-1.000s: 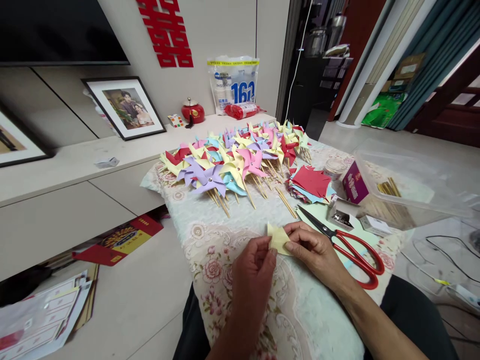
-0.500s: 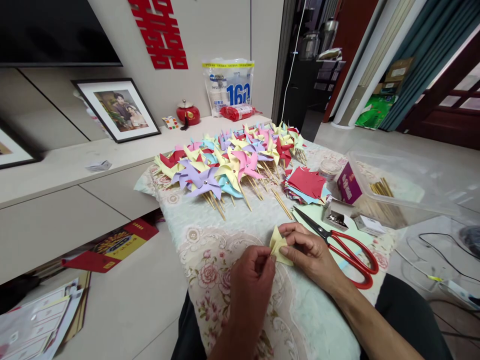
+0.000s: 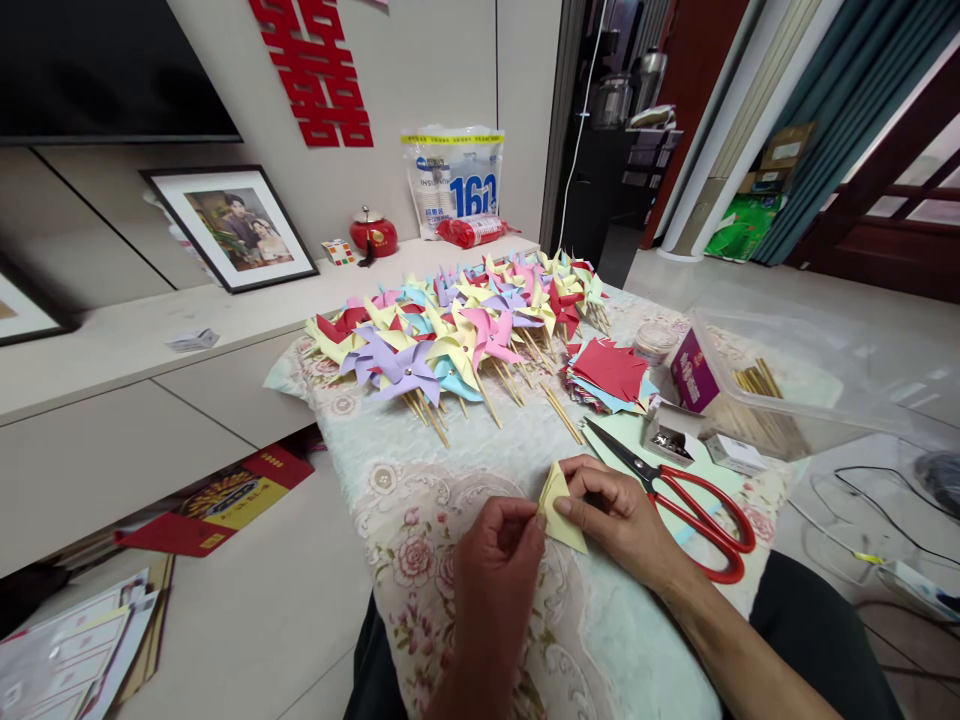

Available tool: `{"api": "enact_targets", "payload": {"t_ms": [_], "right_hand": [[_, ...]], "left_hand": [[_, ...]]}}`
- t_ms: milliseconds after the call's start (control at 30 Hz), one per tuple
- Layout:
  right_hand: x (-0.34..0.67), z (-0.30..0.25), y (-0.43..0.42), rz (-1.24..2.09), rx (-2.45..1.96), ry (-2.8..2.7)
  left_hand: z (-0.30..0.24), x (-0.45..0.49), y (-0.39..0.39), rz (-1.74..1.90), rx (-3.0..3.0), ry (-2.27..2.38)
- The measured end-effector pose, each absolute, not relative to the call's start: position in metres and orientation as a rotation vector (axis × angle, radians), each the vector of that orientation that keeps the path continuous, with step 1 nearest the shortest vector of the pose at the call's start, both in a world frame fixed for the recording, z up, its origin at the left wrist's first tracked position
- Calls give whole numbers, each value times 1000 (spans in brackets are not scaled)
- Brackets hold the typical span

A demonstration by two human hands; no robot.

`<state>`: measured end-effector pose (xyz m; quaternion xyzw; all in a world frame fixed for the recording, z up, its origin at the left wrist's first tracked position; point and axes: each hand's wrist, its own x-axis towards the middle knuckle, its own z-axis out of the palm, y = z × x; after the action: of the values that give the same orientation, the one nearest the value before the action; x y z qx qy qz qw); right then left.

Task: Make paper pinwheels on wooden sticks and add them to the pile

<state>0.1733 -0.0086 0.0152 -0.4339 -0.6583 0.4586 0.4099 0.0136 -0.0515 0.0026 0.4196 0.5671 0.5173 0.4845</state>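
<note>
A small yellow paper piece is pinched between both of my hands over a floral tablecloth. My left hand grips its left edge with thumb and fingers closed. My right hand presses its upper right side, fingers curled on it. Red-handled scissors lie just right of my right hand. Further back lies a spread of finished coloured paper pinwheels on wooden sticks.
A stack of cut paper squares sits beside a clear plastic box holding sticks and a purple carton. A small tin of pins rests near the scissors. A low cabinet with framed photos runs along the left.
Both hands have turned the yellow paper so it stands more upright, and shifted slightly toward me. The camera view has drifted a little.
</note>
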Motion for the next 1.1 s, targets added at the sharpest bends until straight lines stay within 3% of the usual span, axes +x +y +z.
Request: {"api": "enact_targets", "payload": {"t_ms": [1100], "right_hand": [[177,5,-10,1440,-1145,-1445]], "left_hand": [[4,15,-54,1347,1032,1284]]}}
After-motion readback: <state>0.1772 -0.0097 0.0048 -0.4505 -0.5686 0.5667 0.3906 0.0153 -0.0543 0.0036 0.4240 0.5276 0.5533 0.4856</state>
